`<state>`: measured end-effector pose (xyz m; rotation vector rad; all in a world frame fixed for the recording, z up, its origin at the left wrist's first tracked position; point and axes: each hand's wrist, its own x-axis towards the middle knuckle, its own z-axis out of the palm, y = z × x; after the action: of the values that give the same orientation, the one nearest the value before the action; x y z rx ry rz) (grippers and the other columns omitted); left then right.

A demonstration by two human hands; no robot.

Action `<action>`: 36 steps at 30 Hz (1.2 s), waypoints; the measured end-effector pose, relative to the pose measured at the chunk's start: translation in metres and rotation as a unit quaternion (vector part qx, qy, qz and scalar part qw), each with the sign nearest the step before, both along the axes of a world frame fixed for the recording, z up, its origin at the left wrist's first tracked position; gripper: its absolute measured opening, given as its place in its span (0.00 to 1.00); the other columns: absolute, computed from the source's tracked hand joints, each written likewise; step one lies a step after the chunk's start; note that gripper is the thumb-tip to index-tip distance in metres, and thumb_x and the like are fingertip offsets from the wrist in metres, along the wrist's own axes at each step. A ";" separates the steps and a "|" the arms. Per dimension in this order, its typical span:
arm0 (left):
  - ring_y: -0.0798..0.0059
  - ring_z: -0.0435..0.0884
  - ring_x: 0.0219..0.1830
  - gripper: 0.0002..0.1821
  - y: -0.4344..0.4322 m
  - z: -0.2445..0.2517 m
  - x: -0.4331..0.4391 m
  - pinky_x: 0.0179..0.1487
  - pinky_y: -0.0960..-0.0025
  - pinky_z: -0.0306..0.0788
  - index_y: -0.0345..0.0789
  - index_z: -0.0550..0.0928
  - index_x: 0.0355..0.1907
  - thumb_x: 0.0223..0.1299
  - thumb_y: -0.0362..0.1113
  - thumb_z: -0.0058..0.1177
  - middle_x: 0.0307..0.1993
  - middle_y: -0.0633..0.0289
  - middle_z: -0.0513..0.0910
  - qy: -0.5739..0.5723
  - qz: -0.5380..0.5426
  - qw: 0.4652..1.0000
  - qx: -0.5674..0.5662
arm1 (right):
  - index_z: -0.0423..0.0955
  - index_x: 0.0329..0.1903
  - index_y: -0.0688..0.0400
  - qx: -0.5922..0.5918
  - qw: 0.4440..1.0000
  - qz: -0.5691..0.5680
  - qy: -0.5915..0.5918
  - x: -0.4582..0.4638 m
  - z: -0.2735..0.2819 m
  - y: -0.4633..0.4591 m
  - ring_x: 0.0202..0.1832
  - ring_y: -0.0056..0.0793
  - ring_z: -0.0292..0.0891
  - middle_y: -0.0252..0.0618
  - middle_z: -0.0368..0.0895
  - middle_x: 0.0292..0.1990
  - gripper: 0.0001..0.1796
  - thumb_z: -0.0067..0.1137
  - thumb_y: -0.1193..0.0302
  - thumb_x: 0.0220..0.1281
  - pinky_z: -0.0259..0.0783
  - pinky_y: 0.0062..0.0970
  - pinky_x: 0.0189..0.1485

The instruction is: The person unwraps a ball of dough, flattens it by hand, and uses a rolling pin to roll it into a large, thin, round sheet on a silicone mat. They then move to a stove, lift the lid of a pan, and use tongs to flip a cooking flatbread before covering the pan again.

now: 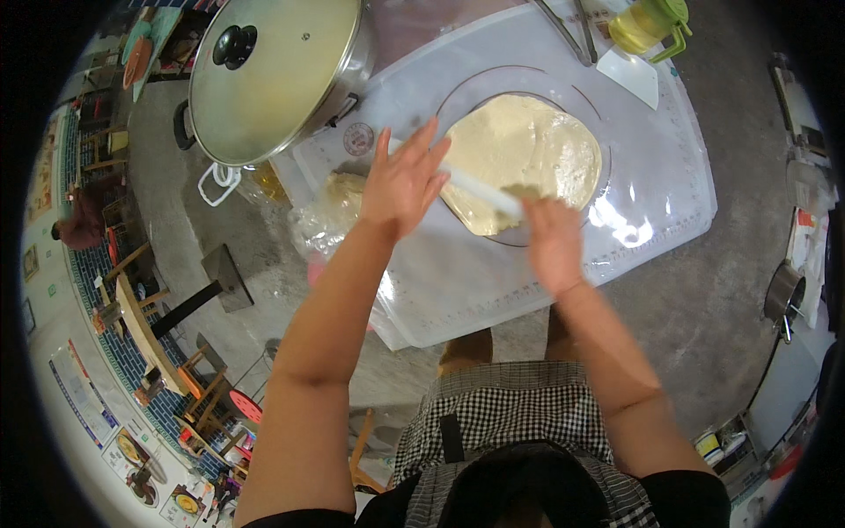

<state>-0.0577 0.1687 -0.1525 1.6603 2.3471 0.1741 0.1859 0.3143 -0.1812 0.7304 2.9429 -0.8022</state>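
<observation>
A white rolling pin lies diagonally across the near left edge of a flat, rounded sheet of pale dough. My left hand rests over the pin's left part, fingers straight and spread, not wrapped around it. Over the pin's right end, my right hand is curled and slightly blurred. Under the dough is a translucent mat printed with circles and edge scales. Beside my left wrist, a clear plastic bag partly covers what looks like more dough.
A large lidded steel pot stands at the back left. Tongs, a white scraper and a green-lidded jug of yellow liquid sit at the back right. A steel pan is far right. A person is far left.
</observation>
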 end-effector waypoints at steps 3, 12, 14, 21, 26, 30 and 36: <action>0.60 0.60 0.80 0.26 0.038 -0.009 0.002 0.82 0.42 0.47 0.40 0.74 0.71 0.73 0.42 0.54 0.80 0.54 0.60 -0.018 0.083 0.991 0.099 | 0.77 0.53 0.58 0.070 0.987 0.087 0.114 0.006 0.002 0.088 0.52 0.46 0.75 0.45 0.79 0.48 0.22 0.53 0.82 0.53 0.67 0.43 0.52; 0.50 0.49 0.83 0.42 0.028 -0.052 0.094 0.82 0.39 0.41 0.34 0.60 0.79 0.69 0.49 0.58 0.82 0.47 0.53 -0.017 0.217 0.976 0.008 | 0.61 0.76 0.54 0.117 0.990 0.079 -0.002 0.030 -0.018 0.101 0.81 0.42 0.50 0.41 0.61 0.77 0.41 0.67 0.62 0.62 0.46 0.58 0.81; 0.49 0.49 0.83 0.42 0.015 -0.047 0.112 0.82 0.38 0.41 0.33 0.61 0.78 0.68 0.48 0.59 0.82 0.47 0.52 -0.043 0.219 0.975 -0.010 | 0.59 0.78 0.56 0.092 0.993 0.067 -0.007 0.052 -0.020 0.090 0.83 0.42 0.47 0.40 0.58 0.79 0.43 0.67 0.61 0.63 0.42 0.60 0.81; 0.50 0.50 0.83 0.39 -0.019 -0.024 0.153 0.82 0.37 0.40 0.37 0.64 0.77 0.69 0.48 0.58 0.82 0.50 0.54 -0.087 0.206 0.974 -0.029 | 0.62 0.75 0.55 0.094 0.993 0.068 -0.015 0.071 -0.002 0.084 0.75 0.43 0.61 0.41 0.67 0.72 0.37 0.65 0.66 0.65 0.46 0.58 0.80; 0.50 0.47 0.84 0.40 0.015 -0.045 0.104 0.82 0.37 0.39 0.38 0.59 0.80 0.72 0.52 0.53 0.83 0.50 0.50 0.043 0.230 0.972 0.033 | 0.63 0.76 0.54 0.162 0.985 0.044 0.030 0.012 -0.018 0.106 0.77 0.47 0.56 0.44 0.61 0.76 0.36 0.62 0.59 0.69 0.46 0.60 0.80; 0.45 0.50 0.83 0.44 0.035 -0.063 0.107 0.81 0.37 0.43 0.37 0.59 0.80 0.69 0.54 0.56 0.81 0.43 0.52 0.031 0.274 0.959 0.068 | 0.55 0.81 0.52 0.183 0.982 0.027 -0.034 0.010 -0.030 0.099 0.83 0.47 0.44 0.46 0.49 0.82 0.41 0.55 0.50 0.73 0.41 0.61 0.81; 0.48 0.46 0.84 0.48 -0.004 -0.046 0.160 0.81 0.38 0.42 0.34 0.56 0.80 0.65 0.51 0.63 0.82 0.45 0.49 -0.059 0.249 0.966 -0.017 | 0.51 0.82 0.55 0.117 0.990 0.062 -0.054 0.064 -0.017 0.072 0.84 0.47 0.42 0.46 0.47 0.83 0.44 0.53 0.48 0.73 0.39 0.62 0.82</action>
<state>0.1028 0.1650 -0.1982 0.9815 2.6061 0.3146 0.2495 0.3863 -0.1981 0.5710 2.9766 -0.4004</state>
